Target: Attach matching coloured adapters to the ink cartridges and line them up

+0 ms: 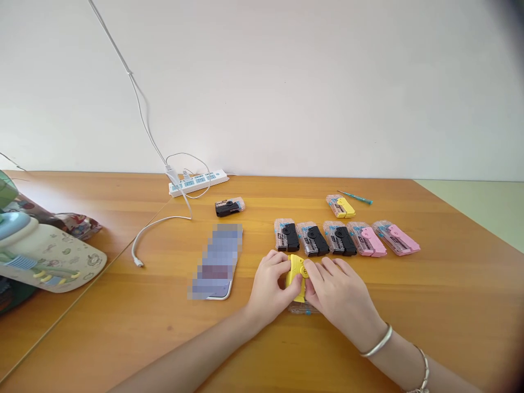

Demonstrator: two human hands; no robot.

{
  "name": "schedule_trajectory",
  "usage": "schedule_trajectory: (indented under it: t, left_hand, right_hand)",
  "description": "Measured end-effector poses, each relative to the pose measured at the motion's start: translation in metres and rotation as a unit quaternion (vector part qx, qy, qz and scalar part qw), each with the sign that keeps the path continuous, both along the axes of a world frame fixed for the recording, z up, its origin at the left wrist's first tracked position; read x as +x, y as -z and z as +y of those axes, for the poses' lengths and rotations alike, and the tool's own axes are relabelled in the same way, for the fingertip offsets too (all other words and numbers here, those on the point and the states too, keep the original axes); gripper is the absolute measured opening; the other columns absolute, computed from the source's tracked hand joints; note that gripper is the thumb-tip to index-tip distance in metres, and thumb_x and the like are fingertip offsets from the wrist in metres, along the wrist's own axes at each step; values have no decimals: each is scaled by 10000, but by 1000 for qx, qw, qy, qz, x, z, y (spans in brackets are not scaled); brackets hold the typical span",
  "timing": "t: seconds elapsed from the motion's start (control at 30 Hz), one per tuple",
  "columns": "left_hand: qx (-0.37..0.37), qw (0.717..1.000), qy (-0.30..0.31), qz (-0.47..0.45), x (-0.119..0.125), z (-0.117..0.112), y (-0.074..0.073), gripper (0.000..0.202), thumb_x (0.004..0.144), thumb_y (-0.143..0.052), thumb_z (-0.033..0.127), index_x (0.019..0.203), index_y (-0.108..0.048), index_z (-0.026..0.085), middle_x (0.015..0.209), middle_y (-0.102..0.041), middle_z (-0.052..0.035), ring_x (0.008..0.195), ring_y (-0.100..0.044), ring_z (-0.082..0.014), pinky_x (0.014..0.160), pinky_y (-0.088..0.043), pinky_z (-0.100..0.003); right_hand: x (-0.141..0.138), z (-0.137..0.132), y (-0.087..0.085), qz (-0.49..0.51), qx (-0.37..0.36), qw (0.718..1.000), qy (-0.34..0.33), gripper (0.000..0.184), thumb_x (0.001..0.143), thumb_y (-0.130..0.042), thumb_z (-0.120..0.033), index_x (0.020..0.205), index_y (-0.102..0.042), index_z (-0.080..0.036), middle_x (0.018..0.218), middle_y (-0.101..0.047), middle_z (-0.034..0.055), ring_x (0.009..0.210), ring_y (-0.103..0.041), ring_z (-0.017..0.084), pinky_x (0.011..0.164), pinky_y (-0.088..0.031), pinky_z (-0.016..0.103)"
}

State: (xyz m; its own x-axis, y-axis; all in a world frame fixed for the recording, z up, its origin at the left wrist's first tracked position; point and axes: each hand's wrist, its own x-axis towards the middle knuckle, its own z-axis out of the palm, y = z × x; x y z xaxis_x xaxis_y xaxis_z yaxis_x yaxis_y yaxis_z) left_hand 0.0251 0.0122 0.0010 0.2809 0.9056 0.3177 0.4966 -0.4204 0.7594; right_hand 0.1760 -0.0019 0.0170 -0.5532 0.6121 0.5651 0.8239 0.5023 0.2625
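At your far left a patterned pouch (53, 262) lies on the neighbouring table, out of your reach. Next comes a white power strip (198, 183) against the wall, with a charging cable (158, 224) curling forward so that its loose plug lies near the phone (216, 265), which lies flat, close to your left arm. Behind the phone sits one small black pack (229, 206), apart from the rest. Your left hand (270, 286) is curled around the left side of the yellow piece (295, 272), fingers bent over its top and thumb underneath, probably to keep it steady. The yellow piece is just above the table (429, 305), straight in front of you and just in front of the row of packs. Your right hand (339, 292) meets it from the other side, palm down, fingertips pinched on its right edge, two bangles (379, 343) on the wrist. A clear wrapper (302, 309) lies beneath both hands, touching the wood. Behind them three black packs (313, 239) and two pink packs (382, 238) stand side by side in one neat line, likely sorted by colour. Farther back rest a yellow pack (340, 206) and a thin teal screwdriver (355, 197).
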Motion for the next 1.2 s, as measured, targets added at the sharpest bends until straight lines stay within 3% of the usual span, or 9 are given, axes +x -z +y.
schedule_trajectory:
  t: [0.23,0.37,0.5,0.63,0.87,1.03,1.2]
  left_hand:
    - [-2,1000,-14,-12,-1,1,2,276,816,-457,247,552,-502,185,595,-448,-10,676,-419,-171,626,-398,-303]
    - [-5,1000,-5,-20,-1,1,2,279,829,-441,273,593,-561,187,640,-503,-28,712,-437,-185,666,-408,-318]
    - [-26,998,-7,-56,-2,3,2,269,853,-428,286,683,-614,192,722,-567,-38,767,-474,-194,711,-425,-326]
    - [-40,997,-7,-67,-3,4,1,261,860,-434,279,724,-641,197,778,-602,-41,789,-486,-197,728,-426,-330]
    - [-59,995,1,-78,-3,3,1,220,851,-478,253,797,-687,211,859,-629,-42,847,-502,-203,785,-428,-338]
    - [-63,995,12,-78,-3,3,1,206,849,-499,250,801,-695,213,877,-629,-39,860,-510,-201,789,-420,-330]
    - [-57,995,22,-76,-3,4,2,190,845,-518,263,808,-695,205,856,-628,-41,846,-512,-200,772,-418,-327]
  right_hand:
    - [-2,7,-3,-108,15,994,-12,187,821,-411,-106,752,-580,-150,543,-510,32,528,-426,182,586,-249,340]
    - [3,17,-13,-109,6,993,-39,201,790,-431,-64,663,-535,-180,502,-501,18,527,-433,177,580,-248,327]
    - [9,22,-19,-23,-46,997,-50,227,811,-374,-74,704,-545,-176,536,-543,14,546,-474,169,580,-277,308]
    - [16,19,-13,74,-101,991,-37,295,898,-317,-136,817,-599,-158,603,-605,22,563,-527,151,580,-334,284]
    - [29,12,-1,191,-109,973,-72,258,939,-407,-231,1063,-633,-215,857,-725,17,719,-646,136,641,-467,253]
    - [31,11,2,301,-94,944,-95,164,866,-542,-153,955,-661,-222,806,-719,1,710,-647,129,650,-499,249]
    - [24,8,4,312,-98,938,-118,138,822,-589,-113,889,-648,-218,728,-699,-11,648,-629,124,605,-492,253]
